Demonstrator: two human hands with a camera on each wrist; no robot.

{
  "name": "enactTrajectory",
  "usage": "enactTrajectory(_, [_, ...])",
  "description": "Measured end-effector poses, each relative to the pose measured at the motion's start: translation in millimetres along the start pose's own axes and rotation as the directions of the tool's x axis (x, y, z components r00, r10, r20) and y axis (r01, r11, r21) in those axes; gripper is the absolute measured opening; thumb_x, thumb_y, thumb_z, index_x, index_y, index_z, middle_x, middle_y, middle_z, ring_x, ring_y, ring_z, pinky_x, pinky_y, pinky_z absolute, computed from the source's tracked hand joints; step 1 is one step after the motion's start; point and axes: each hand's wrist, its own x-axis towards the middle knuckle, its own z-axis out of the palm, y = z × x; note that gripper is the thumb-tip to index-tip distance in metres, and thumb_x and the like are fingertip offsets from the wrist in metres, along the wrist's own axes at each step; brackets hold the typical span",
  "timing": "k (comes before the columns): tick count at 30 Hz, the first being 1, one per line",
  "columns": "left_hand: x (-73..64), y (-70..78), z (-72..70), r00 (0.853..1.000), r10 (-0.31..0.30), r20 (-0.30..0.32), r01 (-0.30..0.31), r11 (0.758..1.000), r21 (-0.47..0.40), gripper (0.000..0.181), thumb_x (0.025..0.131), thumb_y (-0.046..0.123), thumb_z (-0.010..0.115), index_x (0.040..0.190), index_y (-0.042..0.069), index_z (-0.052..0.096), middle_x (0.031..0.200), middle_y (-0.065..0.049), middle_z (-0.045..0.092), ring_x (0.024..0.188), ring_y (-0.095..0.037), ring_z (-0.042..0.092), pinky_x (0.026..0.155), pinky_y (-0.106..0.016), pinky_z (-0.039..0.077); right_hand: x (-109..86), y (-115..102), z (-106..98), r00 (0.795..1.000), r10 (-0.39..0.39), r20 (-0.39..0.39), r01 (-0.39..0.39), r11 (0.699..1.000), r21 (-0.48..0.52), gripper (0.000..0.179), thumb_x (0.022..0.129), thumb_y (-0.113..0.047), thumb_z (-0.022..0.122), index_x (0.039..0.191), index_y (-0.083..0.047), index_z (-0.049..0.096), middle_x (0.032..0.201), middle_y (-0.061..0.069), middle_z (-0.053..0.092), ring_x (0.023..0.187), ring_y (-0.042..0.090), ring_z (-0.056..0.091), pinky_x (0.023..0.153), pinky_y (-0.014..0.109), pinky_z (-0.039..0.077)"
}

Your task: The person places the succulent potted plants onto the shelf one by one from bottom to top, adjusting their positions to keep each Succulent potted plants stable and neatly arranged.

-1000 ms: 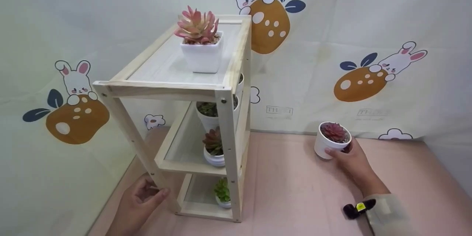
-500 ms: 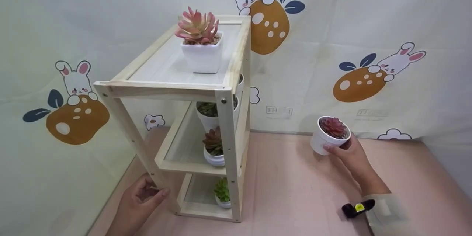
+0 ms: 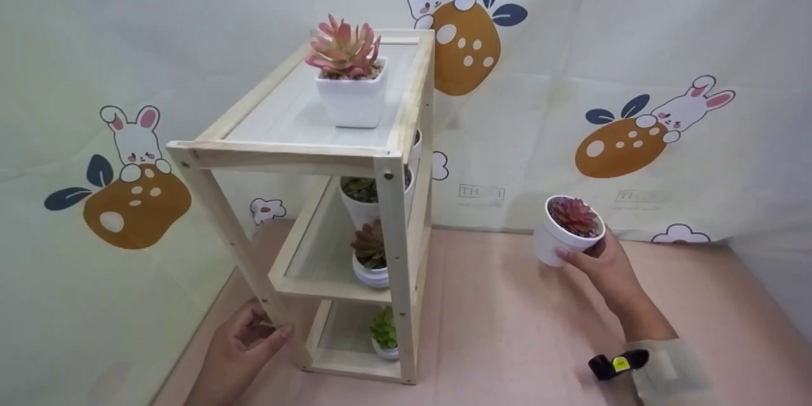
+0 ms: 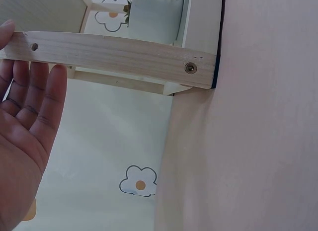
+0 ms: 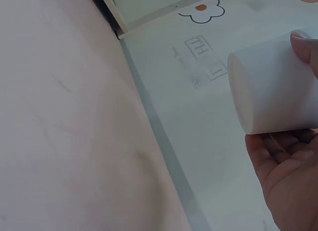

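My right hand [image 3: 599, 273] grips a white pot with a dark red succulent [image 3: 568, 228], thumb on the near side and fingers round the other. In the right wrist view the white pot [image 5: 273, 84] shows its bottom, raised off the pink tabletop. My left hand [image 3: 238, 349] holds the front left leg of a three-tier wooden shelf [image 3: 288, 158] low down. Thumb and fingers lie on opposite sides of that leg [image 4: 109, 51] in the left wrist view. On the shelf's top stands a pink succulent in a square white pot [image 3: 352, 98].
The middle tier carries a dark red-green succulent [image 3: 371, 273] and a green one [image 3: 358, 200] behind it, partly hidden by the post. A small bright green succulent [image 3: 384, 336] stands on the bottom tier. A printed rabbit backdrop [image 3: 526, 139] closes off the pink table [image 3: 482, 330].
My right hand has raised the potted red succulent off the table and tilted it slightly. The left hand keeps its hold on the shelf leg.
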Motion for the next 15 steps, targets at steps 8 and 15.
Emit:
enactTrajectory(8, [0.9,-1.5,1.6,1.000,-0.017,0.000,0.017,1.000,-0.017,0.035,0.092,0.014,0.080,0.122,0.008,0.065,0.120,-0.012,0.071,0.097,-0.012,0.072,0.083,-0.023,0.060,-6.2,-16.8,3.2,1.000,0.004,-0.017,-0.004,1.000,0.020,0.095,0.096,-0.029,0.077,0.166,-0.015,0.014,0.167,0.010,0.031,0.155,0.033,0.031,0.113,0.026,0.044])
enactTrajectory(15, [1.7,-2.0,2.0,1.000,-0.015,0.004,0.015,1.000,-0.025,0.035,0.092,0.014,0.080,0.122,0.009,0.065,0.120,-0.012,0.072,0.097,-0.013,0.073,0.083,-0.023,0.060,-15.1,-37.6,7.1,0.999,0.002,-0.037,0.001,0.997,0.076,0.092,0.098,-0.028,0.075,0.166,-0.018,0.014,0.167,0.009,0.032,0.154,0.031,0.031,0.122,0.043,0.036])
